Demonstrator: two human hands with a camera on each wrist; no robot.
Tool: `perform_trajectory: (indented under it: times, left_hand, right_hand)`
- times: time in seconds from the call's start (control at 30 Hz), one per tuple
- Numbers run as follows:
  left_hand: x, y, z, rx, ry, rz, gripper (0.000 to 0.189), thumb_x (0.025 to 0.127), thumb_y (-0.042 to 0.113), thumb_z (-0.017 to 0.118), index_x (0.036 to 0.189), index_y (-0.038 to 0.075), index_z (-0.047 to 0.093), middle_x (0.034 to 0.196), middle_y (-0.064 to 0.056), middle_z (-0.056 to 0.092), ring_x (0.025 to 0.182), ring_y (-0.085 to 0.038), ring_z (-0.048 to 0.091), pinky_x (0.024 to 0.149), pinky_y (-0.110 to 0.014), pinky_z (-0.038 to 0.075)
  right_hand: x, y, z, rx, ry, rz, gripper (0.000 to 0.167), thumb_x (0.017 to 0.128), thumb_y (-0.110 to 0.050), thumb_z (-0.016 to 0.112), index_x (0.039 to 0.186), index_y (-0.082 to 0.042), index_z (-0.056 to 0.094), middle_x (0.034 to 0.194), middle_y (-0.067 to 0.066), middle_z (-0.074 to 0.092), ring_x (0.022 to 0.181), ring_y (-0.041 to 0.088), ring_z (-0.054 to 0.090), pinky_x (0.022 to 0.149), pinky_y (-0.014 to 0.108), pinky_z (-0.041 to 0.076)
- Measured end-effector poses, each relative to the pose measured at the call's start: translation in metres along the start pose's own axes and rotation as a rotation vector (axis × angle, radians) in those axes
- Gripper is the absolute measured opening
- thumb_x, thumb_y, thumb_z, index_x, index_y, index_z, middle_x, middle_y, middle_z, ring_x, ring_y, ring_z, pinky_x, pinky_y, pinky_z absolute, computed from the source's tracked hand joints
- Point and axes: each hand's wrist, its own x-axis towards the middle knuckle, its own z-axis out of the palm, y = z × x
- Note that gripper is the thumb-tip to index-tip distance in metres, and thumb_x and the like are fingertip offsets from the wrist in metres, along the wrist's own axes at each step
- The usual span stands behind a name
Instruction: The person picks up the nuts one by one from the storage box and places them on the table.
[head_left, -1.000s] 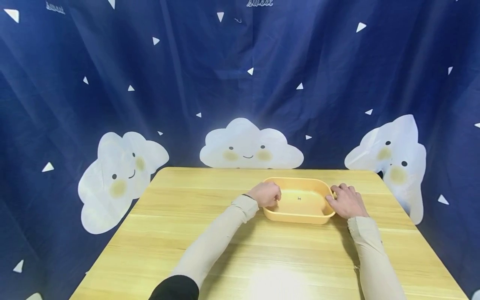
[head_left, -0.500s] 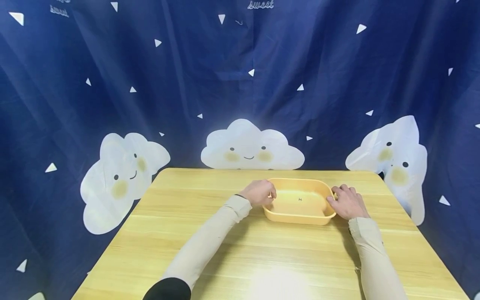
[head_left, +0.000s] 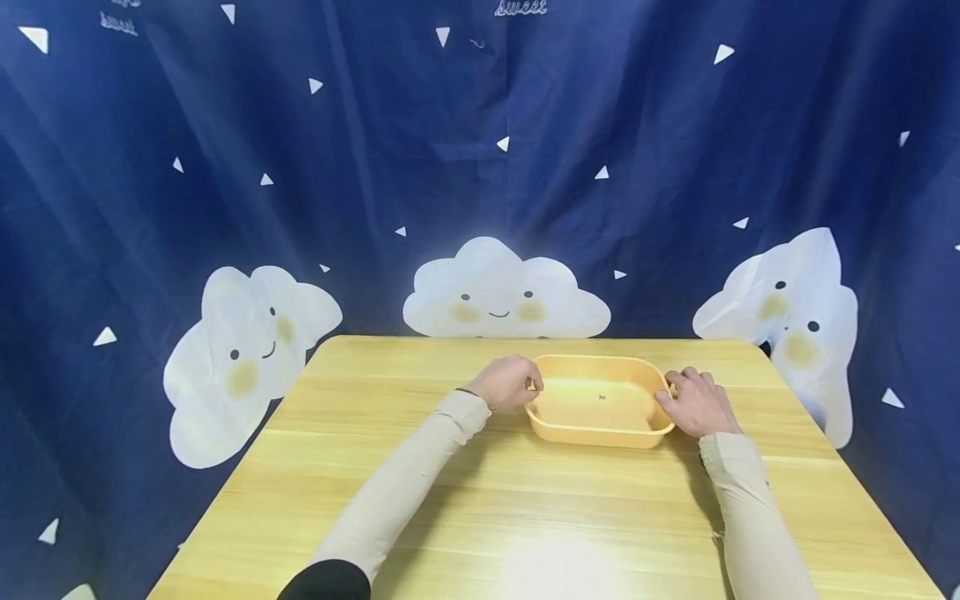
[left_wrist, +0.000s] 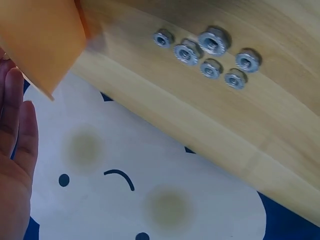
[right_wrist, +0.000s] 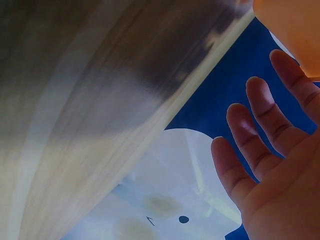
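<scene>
A shallow yellow plastic box (head_left: 600,435) stands near the far edge of the table, with one small metal nut (head_left: 602,397) on its floor. My left hand (head_left: 507,382) is over the box's left rim, thumb and index finger pinched together. A small glint between those fingers in the left wrist view looks like a nut (left_wrist: 6,56), mostly hidden. Several flanged hex nuts (left_wrist: 214,42) of differing sizes lie on the table there, close to the box. My right hand (head_left: 699,403) holds the box's right end, thumb over the rim and fingers outside.
The light wooden table (head_left: 570,500) runs toward me, its far edge close behind the box. A dark blue curtain (head_left: 360,167) with white clouds hangs around the table's back and sides.
My left hand has moved left, out of the box's inside to above its left rim. The right hand stays on the box's right end, and the box has barely shifted.
</scene>
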Motion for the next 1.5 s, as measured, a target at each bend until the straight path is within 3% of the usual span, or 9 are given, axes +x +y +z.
perform_trajectory:
  times: [0.47, 0.67, 1.23, 1.5]
  left_hand:
    - [-0.017, -0.015, -0.009, -0.049, 0.063, -0.003, 0.011, 0.092, 0.013, 0.075, 0.101, 0.011, 0.081, 0.104, 0.000, 0.080, 0.095, -0.013, 0.072, 0.087, -0.023, 0.057]
    - [-0.022, -0.023, -0.006, -0.072, 0.074, -0.030, 0.010, 0.091, 0.014, 0.075, 0.099, 0.011, 0.082, 0.102, 0.000, 0.080, 0.095, -0.013, 0.071, 0.086, -0.025, 0.058]
    - [-0.047, -0.062, 0.008, -0.082, -0.020, -0.141, 0.010, 0.092, 0.015, 0.075, 0.098, 0.011, 0.082, 0.098, -0.001, 0.080, 0.089, -0.014, 0.070, 0.086, -0.031, 0.059]
    - [-0.056, -0.068, 0.014, -0.049, -0.060, -0.117, 0.008, 0.093, 0.014, 0.074, 0.092, 0.013, 0.081, 0.097, 0.000, 0.081, 0.094, -0.016, 0.074, 0.092, -0.033, 0.060]
  right_hand:
    - [0.000, 0.001, 0.001, -0.005, 0.004, -0.010, 0.051, 0.101, -0.034, 0.047, 0.133, 0.003, 0.061, 0.128, 0.032, 0.058, 0.107, 0.055, 0.054, 0.079, 0.065, 0.047]
    - [0.000, 0.004, 0.003, -0.007, 0.011, -0.017, 0.051, 0.101, -0.035, 0.049, 0.133, 0.003, 0.061, 0.129, 0.033, 0.058, 0.110, 0.057, 0.053, 0.080, 0.067, 0.046]
    - [0.002, 0.002, 0.001, 0.009, -0.001, -0.014, 0.053, 0.103, -0.036, 0.045, 0.135, 0.004, 0.059, 0.130, 0.035, 0.056, 0.109, 0.058, 0.053, 0.081, 0.067, 0.045]
    - [0.003, 0.004, 0.003, 0.012, 0.001, -0.014, 0.052, 0.103, -0.036, 0.044, 0.132, 0.004, 0.060, 0.127, 0.034, 0.058, 0.106, 0.056, 0.054, 0.079, 0.066, 0.046]
